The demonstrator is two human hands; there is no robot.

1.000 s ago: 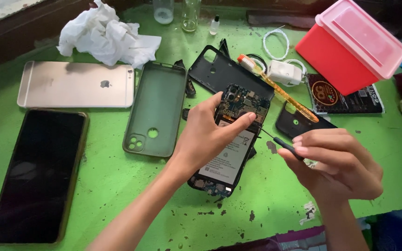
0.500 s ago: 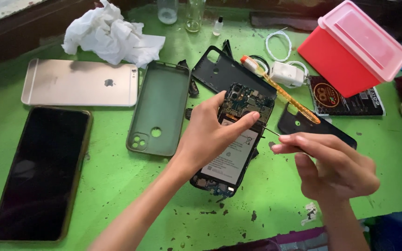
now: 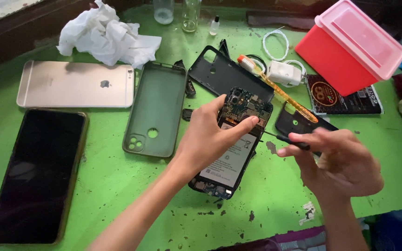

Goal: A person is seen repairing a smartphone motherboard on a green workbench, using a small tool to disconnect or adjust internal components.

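Observation:
An opened phone [image 3: 235, 139] with its circuit board and battery showing lies in the middle of the green table [image 3: 117, 186]. My left hand [image 3: 210, 137] rests on it, thumb and forefinger pinching its upper part. My right hand [image 3: 340, 160] grips a small black-handled screwdriver [image 3: 287, 140], whose thin tip points left at the phone's right edge. A yellow toothbrush [image 3: 280, 90] lies slantwise just behind my right hand.
A dark green phone case [image 3: 157, 109] and a black back cover [image 3: 222, 74] lie nearby. A gold phone [image 3: 75, 84] and a large dark-screened phone [image 3: 38, 174] sit at left. Crumpled tissue [image 3: 105, 37], a white charger [image 3: 284, 72] and a red box with pink lid [image 3: 350, 46] stand behind.
My right hand with the screwdriver has moved up and left, bringing the tip closer to the phone's edge. My left hand stays on the phone.

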